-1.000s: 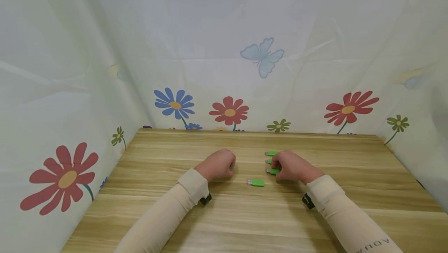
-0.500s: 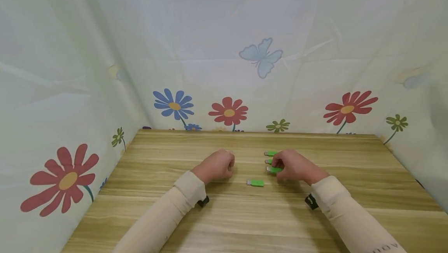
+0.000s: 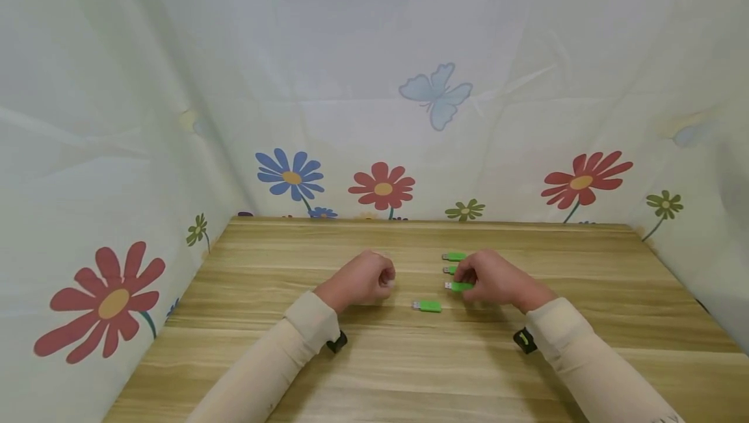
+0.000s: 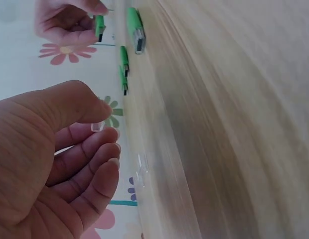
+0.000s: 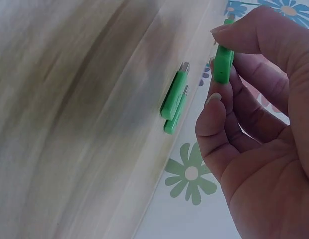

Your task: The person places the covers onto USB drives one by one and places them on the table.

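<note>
The green USB stick [image 5: 223,64] is in the right hand [image 3: 497,280], pinched by its body between thumb and fingers, its metal plug pointing toward the left hand [image 3: 358,278]. That hand nips a clear cap [image 4: 97,127] between thumb and forefinger; it is so small and see-through that I can't make out which end is open.

The stick should be light and stiff, easy to steady by the flat faces of its green body, with the plug left free. The cap is probably thin, rigid and slick, apt to skid or crack if squeezed hard, so a gentle hold on its sides suits it. On the bench [image 3: 409,371] lie two bare sticks [image 5: 174,94], side by side, and a capped stick [image 4: 134,22] nearer the person.
</note>
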A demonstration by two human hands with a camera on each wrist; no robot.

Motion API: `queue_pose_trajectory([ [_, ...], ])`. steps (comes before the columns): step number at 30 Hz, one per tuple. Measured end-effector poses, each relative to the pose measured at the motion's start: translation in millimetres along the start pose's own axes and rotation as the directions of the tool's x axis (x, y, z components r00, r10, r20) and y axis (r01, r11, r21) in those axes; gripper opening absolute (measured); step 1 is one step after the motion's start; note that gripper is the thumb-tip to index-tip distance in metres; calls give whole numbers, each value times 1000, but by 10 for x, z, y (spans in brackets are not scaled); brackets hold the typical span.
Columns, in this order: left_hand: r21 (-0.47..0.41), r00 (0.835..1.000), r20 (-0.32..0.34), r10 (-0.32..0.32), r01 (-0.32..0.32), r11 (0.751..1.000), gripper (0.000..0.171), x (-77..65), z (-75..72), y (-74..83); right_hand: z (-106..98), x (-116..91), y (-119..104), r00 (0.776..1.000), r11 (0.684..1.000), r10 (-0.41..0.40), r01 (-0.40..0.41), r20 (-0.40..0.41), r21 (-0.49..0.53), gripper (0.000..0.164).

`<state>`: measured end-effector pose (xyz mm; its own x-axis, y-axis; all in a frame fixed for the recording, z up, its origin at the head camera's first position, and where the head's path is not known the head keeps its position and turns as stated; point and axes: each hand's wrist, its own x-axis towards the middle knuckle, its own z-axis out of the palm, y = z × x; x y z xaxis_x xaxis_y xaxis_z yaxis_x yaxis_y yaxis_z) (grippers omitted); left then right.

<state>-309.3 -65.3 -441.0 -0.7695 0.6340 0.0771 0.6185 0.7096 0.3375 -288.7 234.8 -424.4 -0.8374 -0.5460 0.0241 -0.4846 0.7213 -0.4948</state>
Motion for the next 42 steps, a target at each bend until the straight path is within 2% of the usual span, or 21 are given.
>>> queue_pose_trajectory([
  [4, -52, 999, -26, 35, -37, 998, 4, -24, 5, -1, -7, -32, -34, 999, 999, -39, 40, -7, 18, 15],
  [9, -134, 998, -45, 45, -50, 990, 5, -76, -10, 43, -15, -51, -45, 998, 997, -65, 65, -18, 31, 15],
  [21, -220, 997, -49, 56, -66, 973, 4, -131, -25, 81, -12, -51, -49, 995, 992, -100, 101, -15, 77, 19],
  [42, -250, 999, -24, 42, -47, 967, 8, -86, -9, 256, 20, -31, -174, 986, 975, -168, 168, -10, 145, 19],
])
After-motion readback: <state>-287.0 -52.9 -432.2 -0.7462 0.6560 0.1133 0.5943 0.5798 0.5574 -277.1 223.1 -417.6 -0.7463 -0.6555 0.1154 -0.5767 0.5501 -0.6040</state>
